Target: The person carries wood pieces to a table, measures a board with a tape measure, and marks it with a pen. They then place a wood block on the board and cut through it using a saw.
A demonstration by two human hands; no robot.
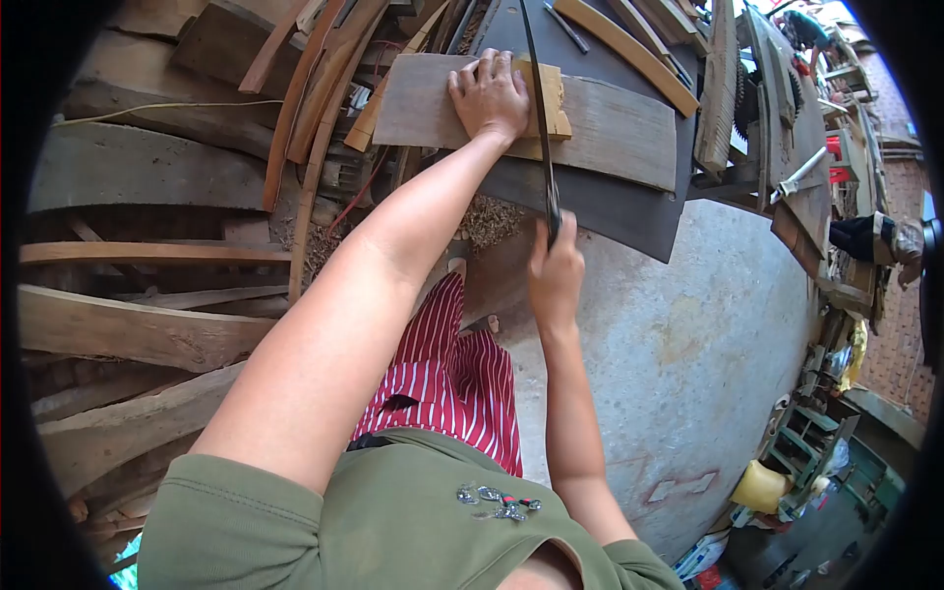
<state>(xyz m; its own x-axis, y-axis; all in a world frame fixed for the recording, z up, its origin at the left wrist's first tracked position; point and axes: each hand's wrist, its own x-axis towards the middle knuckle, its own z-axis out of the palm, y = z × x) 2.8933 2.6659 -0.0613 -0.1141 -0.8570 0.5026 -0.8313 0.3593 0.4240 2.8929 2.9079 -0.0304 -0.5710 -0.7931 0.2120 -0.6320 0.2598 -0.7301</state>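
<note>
My left hand [490, 98] presses down with spread fingers on a wide grey-brown board [619, 133] and the edge of a yellowish wood block [553, 98] lying on it. The board rests on a dark flat worktop [629, 221]. In my right hand [557, 265], fingers wrapped round, is the dark handle of a long narrow saw [540, 88]. Its blade runs away from me, across the block and board, just right of my left hand. Where the blade's edge meets the wood cannot be made out.
Curved planks [147, 329] are piled at the left. A curved wood strip [629, 54] and a pencil-like tool [571, 29] lie on the worktop. Toothed wheels [744, 98] stand beyond its right side. A person's dark sleeve [855, 236] shows at far right, and a yellow container [760, 487] lower right.
</note>
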